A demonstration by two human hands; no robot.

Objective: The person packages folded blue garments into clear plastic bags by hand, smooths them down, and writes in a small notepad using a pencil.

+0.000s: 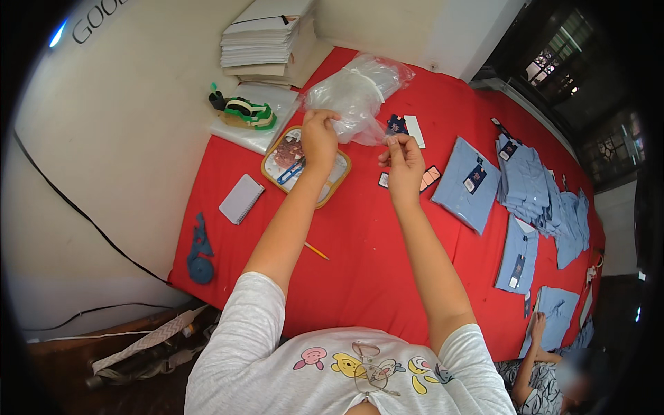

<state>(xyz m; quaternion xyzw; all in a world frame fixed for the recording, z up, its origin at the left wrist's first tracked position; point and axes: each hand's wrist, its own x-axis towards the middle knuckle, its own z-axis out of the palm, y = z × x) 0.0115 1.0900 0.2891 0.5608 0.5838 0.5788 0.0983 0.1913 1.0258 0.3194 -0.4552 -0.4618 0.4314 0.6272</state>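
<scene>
Nearest the wearer, a pencil (316, 250) lies on the red tabletop (360, 277) between the forearms, just beside the left one.

Beyond it, both hands are raised above the cloth. The left hand (319, 138) grips the clear plastic bag (356, 93) at its lower edge, fingers closed on the film. The right hand (403, 158) has its fingers pinched narrow on a small item at the bag's near corner; whether that item is a tag or a fold of film cannot be told. By judgement, the two grips hold the bag's near end between them so that it stays off the tabletop.

The bag runs with its long axis from the hands up and to the right, its bulging end pointing toward the far wall. It hangs in the air above the far part of the tabletop.

Under the left hand sits a yellow-rimmed tray (337, 181) holding small parts. A spiral notebook (241, 198) lies to its left. Small card tags (413, 130) lie near the right hand. Folded blue shirts (470, 183) are laid along the right side, each with a tag on top. A stack of white boards (266, 38) stands at the far edge.
</scene>
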